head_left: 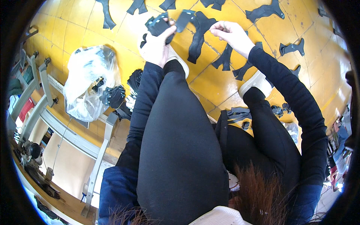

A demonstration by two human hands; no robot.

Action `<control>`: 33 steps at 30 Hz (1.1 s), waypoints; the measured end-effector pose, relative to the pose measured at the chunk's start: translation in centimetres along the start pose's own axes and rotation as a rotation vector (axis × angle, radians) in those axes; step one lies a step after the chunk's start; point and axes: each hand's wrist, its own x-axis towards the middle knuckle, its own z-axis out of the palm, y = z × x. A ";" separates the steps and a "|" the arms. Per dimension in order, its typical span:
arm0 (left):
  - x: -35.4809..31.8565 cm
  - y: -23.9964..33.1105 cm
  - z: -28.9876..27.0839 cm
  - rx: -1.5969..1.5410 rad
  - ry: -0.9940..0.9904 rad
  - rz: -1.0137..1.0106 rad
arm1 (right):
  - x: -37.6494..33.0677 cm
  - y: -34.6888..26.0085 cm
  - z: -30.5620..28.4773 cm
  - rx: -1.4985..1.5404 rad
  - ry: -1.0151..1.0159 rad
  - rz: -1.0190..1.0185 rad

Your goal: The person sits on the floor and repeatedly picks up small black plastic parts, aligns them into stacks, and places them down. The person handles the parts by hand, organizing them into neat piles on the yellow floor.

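The yellow tiled floor stretches out below you, and black cut pieces lie spread over it singly, well apart from one another, so each shape can be seen and picked up without disturbing the next. You are seated with your knees raised, both black-sleeved arms reaching forward over your legs toward the floor beyond your white shoes.

Your left hand is closed around a small stack of black cut pieces; the fingers wrap its lower part, so the pieces stay squared together and fan out above the hand. Your right hand is pinched shut, thumb against fingertips, on what looks like the edge of a thin black piece that spans toward the stack. Exactly where the pinch meets the material is too small to tell. Just beyond both hands lies a long, curved black piece flat on the tiles, close enough to reach without leaning.

To your left, a clear plastic bag sits crumpled and open on the floor, with bundled black pieces at its mouth, within arm's reach. Farther left stands a pale metal frame with a desk and a machine on it, blurred at the picture's rim. A few dark small parts lie between your legs.
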 end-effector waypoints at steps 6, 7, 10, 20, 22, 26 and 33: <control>1.4 1.6 -1.5 -0.065 0.079 0.060 | -0.4 0.1 0.0 -0.046 -0.027 0.055; 1.5 1.7 -1.6 -0.063 0.091 0.074 | -0.5 0.1 0.0 -0.045 -0.030 0.052; 1.0 2.1 -1.2 -0.034 0.049 0.068 | -0.4 -0.1 0.2 -0.031 -0.042 0.041; -1.8 0.4 2.1 0.245 -0.192 0.055 | 0.4 -1.3 1.0 0.078 0.038 -0.026; -1.6 -0.5 1.8 0.201 -0.240 0.010 | 0.3 -1.9 0.9 -0.114 0.084 -0.152; -1.7 -0.9 2.1 0.223 -0.325 -0.049 | 0.3 -3.0 0.7 -0.403 0.081 -0.430; -2.0 -1.0 2.5 0.371 -0.389 -0.054 | 0.2 -3.3 1.8 -0.428 0.120 -0.525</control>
